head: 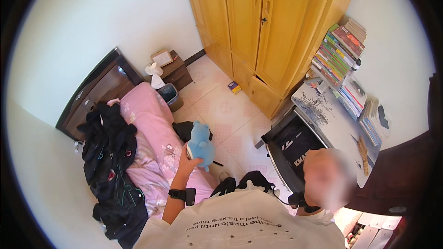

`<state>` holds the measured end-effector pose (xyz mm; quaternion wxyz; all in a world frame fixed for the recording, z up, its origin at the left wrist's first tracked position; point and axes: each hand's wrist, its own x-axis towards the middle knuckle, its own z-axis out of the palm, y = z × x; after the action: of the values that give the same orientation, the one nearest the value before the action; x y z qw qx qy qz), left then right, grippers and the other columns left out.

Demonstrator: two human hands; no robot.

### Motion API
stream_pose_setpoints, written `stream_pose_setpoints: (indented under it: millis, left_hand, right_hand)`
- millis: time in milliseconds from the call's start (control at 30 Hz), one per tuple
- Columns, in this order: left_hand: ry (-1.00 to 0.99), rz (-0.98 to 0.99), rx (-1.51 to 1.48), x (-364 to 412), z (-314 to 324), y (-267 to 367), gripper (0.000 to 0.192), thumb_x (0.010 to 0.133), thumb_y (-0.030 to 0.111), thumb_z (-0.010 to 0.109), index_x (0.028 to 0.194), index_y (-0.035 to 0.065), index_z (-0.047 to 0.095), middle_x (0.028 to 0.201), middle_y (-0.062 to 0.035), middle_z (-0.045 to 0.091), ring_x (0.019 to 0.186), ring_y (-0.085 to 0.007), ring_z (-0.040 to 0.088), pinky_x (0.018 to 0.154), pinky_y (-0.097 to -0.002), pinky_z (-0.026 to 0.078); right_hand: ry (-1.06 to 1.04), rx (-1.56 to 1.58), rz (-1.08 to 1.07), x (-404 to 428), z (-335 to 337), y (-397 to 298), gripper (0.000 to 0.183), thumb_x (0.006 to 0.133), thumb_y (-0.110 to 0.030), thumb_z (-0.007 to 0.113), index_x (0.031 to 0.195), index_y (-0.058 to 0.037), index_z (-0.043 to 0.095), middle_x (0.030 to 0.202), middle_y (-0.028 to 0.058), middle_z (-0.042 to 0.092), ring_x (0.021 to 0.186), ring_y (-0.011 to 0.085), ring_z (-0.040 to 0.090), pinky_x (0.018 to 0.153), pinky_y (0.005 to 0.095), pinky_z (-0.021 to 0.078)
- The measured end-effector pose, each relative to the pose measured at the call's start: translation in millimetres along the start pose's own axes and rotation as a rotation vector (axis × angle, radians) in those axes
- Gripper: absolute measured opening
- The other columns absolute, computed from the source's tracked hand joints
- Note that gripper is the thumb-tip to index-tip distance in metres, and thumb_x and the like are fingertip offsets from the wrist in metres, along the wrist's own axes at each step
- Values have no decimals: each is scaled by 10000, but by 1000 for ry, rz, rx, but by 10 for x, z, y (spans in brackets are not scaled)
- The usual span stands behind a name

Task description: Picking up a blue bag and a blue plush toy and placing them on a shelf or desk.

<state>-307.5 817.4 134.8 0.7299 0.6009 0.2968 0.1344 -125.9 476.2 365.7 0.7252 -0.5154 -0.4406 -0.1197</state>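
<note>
My left hand is closed around the lower part of a light-blue plush toy, with the thumb across its side. The toy hangs over the floor beside the bed's edge. At the right, my right hand is raised near the desk and largely blurred, so its fingers and anything in them cannot be made out. Both wrists wear black straps with small devices. Under and behind the toy lies a black item. Pink bedding covers the bed left of the toy.
Black clothes and hangers are heaped on the bed. A bin and nightstand stand by the headboard. A small box lies before the wooden wardrobe. At right are a chair and a desk with stacked books.
</note>
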Motion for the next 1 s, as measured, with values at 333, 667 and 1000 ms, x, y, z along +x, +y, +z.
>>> stream_pose_setpoints:
  millis: [333,667,1000]
  left_hand:
    - [-207,-248,-270,1566,315,527,810,727,24,696,1459,78,353,1339,-101,523,1257,-254,520,1048,-412,443]
    - [-102,-215,-118,3267,-269,821,726,749,68,679,1415,76,389,1296,-104,541,1169,-280,588,939,-432,541]
    - [191,-360,-283,4275,-889,700,731,698,72,619,1399,95,410,1247,-118,557,1148,-314,593,889,-460,574]
  right_hand:
    - [-42,-511,448,263,375,1184,97,778,28,756,840,-26,705,761,69,667,602,126,584,521,229,428]
    - [94,-424,449,1116,324,2974,125,839,-29,723,751,-3,639,661,71,587,565,137,532,535,261,407]
    - [-276,-501,880,1654,874,5795,158,899,-142,704,899,16,708,736,66,666,618,89,569,573,245,452]
